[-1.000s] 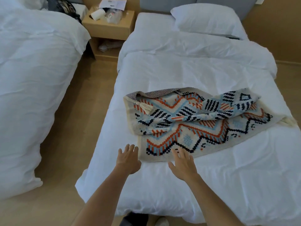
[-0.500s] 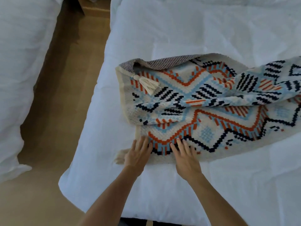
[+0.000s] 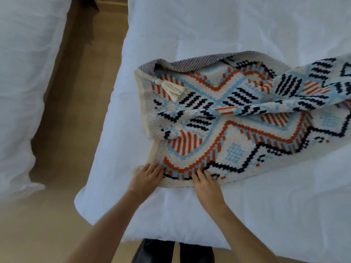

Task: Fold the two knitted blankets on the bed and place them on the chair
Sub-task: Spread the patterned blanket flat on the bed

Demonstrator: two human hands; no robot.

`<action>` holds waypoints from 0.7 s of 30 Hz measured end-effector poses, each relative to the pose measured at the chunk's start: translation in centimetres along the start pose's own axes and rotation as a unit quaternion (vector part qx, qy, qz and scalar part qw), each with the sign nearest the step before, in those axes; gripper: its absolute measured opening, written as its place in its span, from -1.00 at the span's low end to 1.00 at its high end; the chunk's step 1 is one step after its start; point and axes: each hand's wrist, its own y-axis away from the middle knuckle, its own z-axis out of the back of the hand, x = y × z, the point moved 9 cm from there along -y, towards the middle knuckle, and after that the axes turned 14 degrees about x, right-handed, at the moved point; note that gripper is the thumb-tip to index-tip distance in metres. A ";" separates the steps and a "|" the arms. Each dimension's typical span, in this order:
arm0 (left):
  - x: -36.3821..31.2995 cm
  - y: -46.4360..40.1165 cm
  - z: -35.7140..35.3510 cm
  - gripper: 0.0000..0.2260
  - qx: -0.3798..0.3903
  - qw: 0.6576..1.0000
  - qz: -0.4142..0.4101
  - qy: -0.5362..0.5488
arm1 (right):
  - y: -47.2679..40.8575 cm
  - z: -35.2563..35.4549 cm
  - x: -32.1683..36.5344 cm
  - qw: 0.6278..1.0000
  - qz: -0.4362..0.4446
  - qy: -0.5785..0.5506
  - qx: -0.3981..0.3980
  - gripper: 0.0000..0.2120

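While knitted blanket (image 3: 237,126) lies rumpled on bed (image 3: 209,35) — near edge under both hands — left hand (image 3: 147,175) and right hand (image 3: 206,184) curl fingers into hem. Step: taking hold. Next, probably: lift, spread flat — then fold.

both arms extended, left hand (image 3: 147,174) and right hand (image 3: 206,184) fingers curled

Bare duvet (image 3: 209,25) beyond blanket (image 3: 237,120) — prob. passable.
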 end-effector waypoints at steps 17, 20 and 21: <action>-1.1 9.4 -6.3 -0.38 0.295 0.955 0.037 -0.007 | 7.0 -3.5 8.1 0.983 0.096 -0.106 0.115 -0.54; -3.7 6.0 -2.8 -0.43 0.244 0.969 0.022 0.013 | 7.6 -2.0 3.5 0.989 0.048 -0.124 0.057 -0.55; -4.7 4.8 -1.8 -0.44 0.229 0.973 0.012 0.006 | 7.9 -1.3 1.5 0.991 0.024 -0.128 0.042 -0.56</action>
